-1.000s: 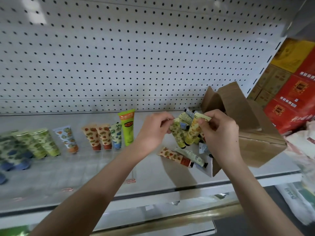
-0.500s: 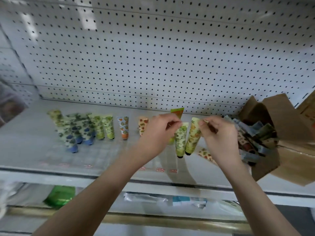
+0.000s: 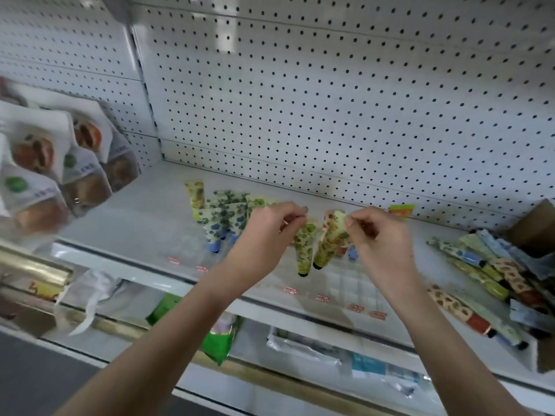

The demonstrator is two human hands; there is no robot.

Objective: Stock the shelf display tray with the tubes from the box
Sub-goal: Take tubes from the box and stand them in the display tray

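My left hand (image 3: 271,232) pinches the top of a green-patterned tube (image 3: 304,249) that hangs cap down. Beside it, my right hand (image 3: 380,235) pinches a yellow tube with orange fruit (image 3: 330,241), also cap down. Both hang just above the clear display tray (image 3: 348,283) on the white shelf. Several tubes (image 3: 223,219) stand in the tray behind my left hand, partly hidden by it. The cardboard box (image 3: 531,232) lies open at the far right, with several tubes (image 3: 492,274) spilling from it onto the shelf.
White pegboard (image 3: 330,100) backs the shelf. Bagged goods (image 3: 51,172) hang at the left. Red price tags (image 3: 322,297) line the shelf's front edge. Packets lie on the lower shelf (image 3: 300,346) beneath my arms.
Both hands have carried their tubes leftward from the box to above the tray. The view has swung left, so the box now sits at the right edge.
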